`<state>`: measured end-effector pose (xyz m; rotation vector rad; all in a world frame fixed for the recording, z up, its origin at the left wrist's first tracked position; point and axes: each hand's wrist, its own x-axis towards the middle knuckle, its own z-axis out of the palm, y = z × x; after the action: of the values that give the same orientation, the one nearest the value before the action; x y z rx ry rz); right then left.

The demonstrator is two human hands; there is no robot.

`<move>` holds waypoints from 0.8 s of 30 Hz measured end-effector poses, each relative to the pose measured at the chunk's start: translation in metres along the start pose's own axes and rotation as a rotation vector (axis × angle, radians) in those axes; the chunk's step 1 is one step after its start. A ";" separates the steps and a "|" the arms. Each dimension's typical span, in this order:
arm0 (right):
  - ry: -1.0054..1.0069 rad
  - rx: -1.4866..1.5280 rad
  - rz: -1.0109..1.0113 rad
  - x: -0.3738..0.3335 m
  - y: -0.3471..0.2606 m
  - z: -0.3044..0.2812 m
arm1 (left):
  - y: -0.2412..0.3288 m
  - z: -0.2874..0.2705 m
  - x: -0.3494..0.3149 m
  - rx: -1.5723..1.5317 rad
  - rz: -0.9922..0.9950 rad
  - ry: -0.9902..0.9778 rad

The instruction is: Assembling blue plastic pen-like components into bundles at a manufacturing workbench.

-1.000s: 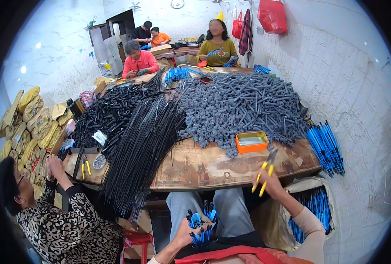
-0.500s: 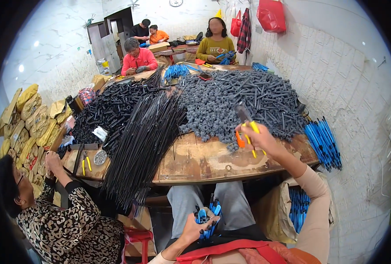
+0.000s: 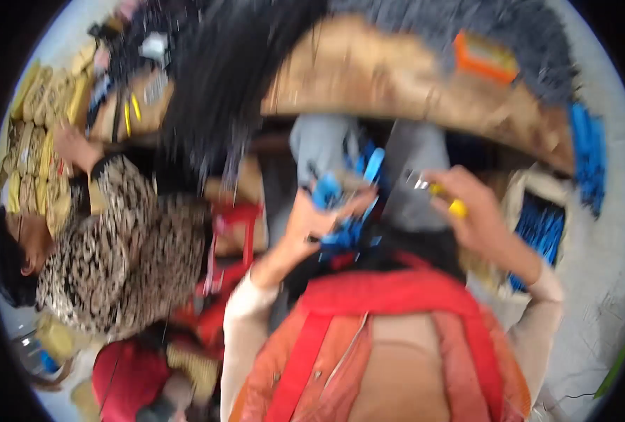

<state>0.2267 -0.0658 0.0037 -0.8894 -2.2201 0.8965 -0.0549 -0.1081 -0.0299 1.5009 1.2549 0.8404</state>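
My left hand is closed round a bundle of thin blue-and-black rods over my lap. The rod ends stick out above and below the fingers, smeared by motion. To the right of it, my right hand grips pliers with yellow handles. The metal jaws point left toward the bundle, apart from it. Blur hides whether the jaws are open.
Across the wooden table lie long black rods, grey tubular parts and an orange box. Blue rods lie at its right end; more fill a sack below. A co-worker sits left near a red stool.
My right hand has come down from above the table to beside my lap with the pliers. The view has tilted downward. My left hand still holds the rods.
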 end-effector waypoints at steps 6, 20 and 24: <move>-0.224 -0.155 0.070 -0.008 0.007 0.027 | 0.032 0.016 -0.010 -0.187 -0.211 0.019; -0.081 -0.396 -0.105 -0.023 0.001 0.029 | 0.033 0.033 -0.023 -0.219 -0.113 -0.039; -0.106 -0.413 -0.065 -0.017 0.011 0.024 | 0.034 0.036 -0.020 -0.170 -0.086 -0.098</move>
<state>0.2246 -0.0814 -0.0234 -0.9614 -2.5620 0.4684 -0.0161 -0.1361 -0.0066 1.3270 1.1387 0.7876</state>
